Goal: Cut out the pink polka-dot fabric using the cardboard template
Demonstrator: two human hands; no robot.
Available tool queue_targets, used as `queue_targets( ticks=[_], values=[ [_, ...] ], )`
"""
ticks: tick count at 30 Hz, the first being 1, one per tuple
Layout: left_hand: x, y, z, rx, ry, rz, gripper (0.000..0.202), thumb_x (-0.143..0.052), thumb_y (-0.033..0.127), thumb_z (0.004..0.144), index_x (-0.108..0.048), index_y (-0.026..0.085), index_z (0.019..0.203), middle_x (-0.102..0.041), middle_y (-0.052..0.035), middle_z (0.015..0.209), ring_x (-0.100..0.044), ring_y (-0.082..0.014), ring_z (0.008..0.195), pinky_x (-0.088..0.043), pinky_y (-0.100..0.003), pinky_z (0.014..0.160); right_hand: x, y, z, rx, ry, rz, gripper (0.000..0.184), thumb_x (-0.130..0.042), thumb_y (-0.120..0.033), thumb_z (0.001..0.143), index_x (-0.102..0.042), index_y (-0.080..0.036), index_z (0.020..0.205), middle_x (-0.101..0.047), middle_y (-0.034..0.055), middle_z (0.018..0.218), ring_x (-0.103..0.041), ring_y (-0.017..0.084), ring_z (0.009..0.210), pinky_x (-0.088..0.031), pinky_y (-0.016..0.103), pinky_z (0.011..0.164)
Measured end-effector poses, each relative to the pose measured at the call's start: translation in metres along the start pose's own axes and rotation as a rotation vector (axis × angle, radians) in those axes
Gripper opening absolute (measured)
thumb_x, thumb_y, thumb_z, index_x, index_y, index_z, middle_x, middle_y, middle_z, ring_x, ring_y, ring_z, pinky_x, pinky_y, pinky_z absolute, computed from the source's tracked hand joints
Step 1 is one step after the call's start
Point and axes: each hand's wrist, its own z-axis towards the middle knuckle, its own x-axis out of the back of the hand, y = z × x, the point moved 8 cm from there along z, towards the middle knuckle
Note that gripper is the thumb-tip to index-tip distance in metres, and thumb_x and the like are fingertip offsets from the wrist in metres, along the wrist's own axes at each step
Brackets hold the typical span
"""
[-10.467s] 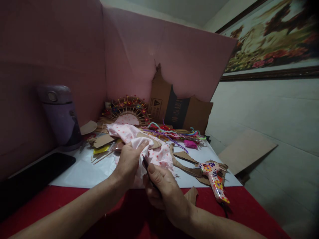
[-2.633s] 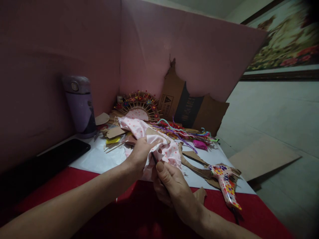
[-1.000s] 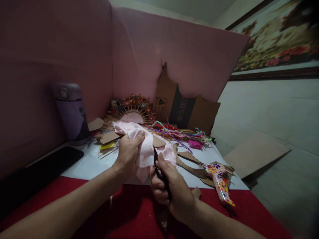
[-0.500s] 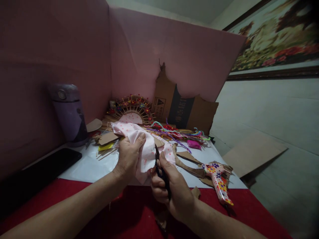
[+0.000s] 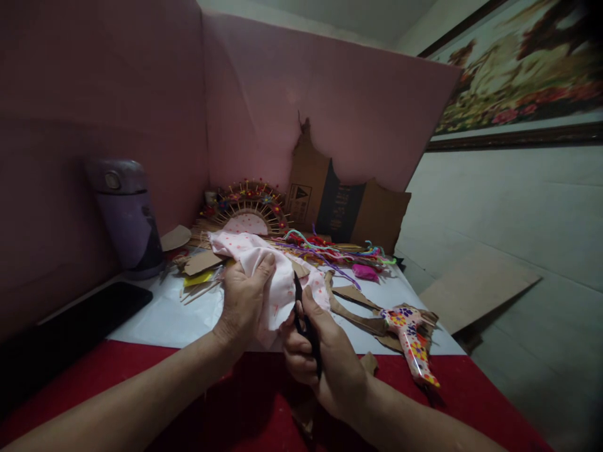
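My left hand (image 5: 242,301) is closed on a white cloth with small red dots (image 5: 281,285), thumb on top. Around the handles of black scissors (image 5: 308,333), my right hand (image 5: 325,351) is wrapped. Their blades point up and away and lie against the cloth's right edge; whether they are fully closed I cannot tell. A piece of brown cardboard (image 5: 300,270) shows behind the scissor tips, by the cloth. Part of the cloth is hidden behind my left fingers.
A purple bottle (image 5: 125,220) and a black phone (image 5: 101,307) are on the left. Behind stand a stick fan (image 5: 245,223) and torn cardboard (image 5: 346,207). Colourful pipe cleaners (image 5: 330,248) lie mid-table. A flower-patterned glue gun (image 5: 412,339) rests at right.
Both hands keep nearly the same place, with the cloth and scissors still held. The whole view has shifted very slightly.
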Motion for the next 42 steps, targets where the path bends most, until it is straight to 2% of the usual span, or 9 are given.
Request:
queue_targets(
  ticks=[13, 29, 36, 42],
  values=[
    [-0.0008, 0.0018, -0.0016, -0.025, -0.006, 0.035, 0.025, -0.073, 0.032, 0.067, -0.053, 0.017, 0.064, -0.049, 0.0072, 0.054, -0.043, -0.0051, 0.043, -0.037, -0.016, 0.042, 0.0, 0.0008, -0.0004, -0.001, 0.007, 0.036, 0.047, -0.053, -0.065, 0.075, -0.044, -0.019, 0.069, -0.031, -0.0106, 0.042, -0.014, 0.001, 0.032, -0.007, 0.013, 0.032],
    [-0.0049, 0.0043, -0.0052, -0.006, -0.017, 0.032, 0.025, -0.073, 0.033, 0.067, -0.055, 0.016, 0.067, -0.053, 0.0057, 0.056, -0.047, -0.0065, 0.043, -0.041, -0.017, 0.041, -0.0003, -0.0014, -0.0016, 0.032, 0.009, 0.013, 0.047, -0.053, -0.065, 0.075, -0.042, -0.02, 0.068, -0.03, -0.0108, 0.042, -0.013, 0.001, 0.033, -0.007, 0.013, 0.032],
    [-0.0068, 0.0069, -0.0081, -0.008, -0.016, 0.025, 0.026, -0.073, 0.03, 0.066, -0.052, 0.016, 0.063, -0.046, 0.008, 0.05, -0.037, -0.0035, 0.038, -0.036, -0.015, 0.037, 0.0005, -0.0022, -0.0014, 0.036, 0.023, 0.034, 0.044, -0.051, -0.061, 0.079, -0.041, -0.02, 0.067, -0.029, -0.0104, 0.042, -0.012, 0.001, 0.034, -0.007, 0.012, 0.033],
    [-0.0074, 0.0081, -0.0075, -0.007, -0.016, 0.021, 0.027, -0.074, 0.029, 0.066, -0.05, 0.017, 0.061, -0.045, 0.0082, 0.05, -0.037, -0.0034, 0.038, -0.037, -0.015, 0.038, 0.0008, -0.0031, -0.0018, 0.061, 0.027, 0.038, 0.043, -0.051, -0.059, 0.081, -0.041, -0.02, 0.067, -0.028, -0.0103, 0.043, -0.011, 0.002, 0.035, -0.007, 0.012, 0.033]
  ],
)
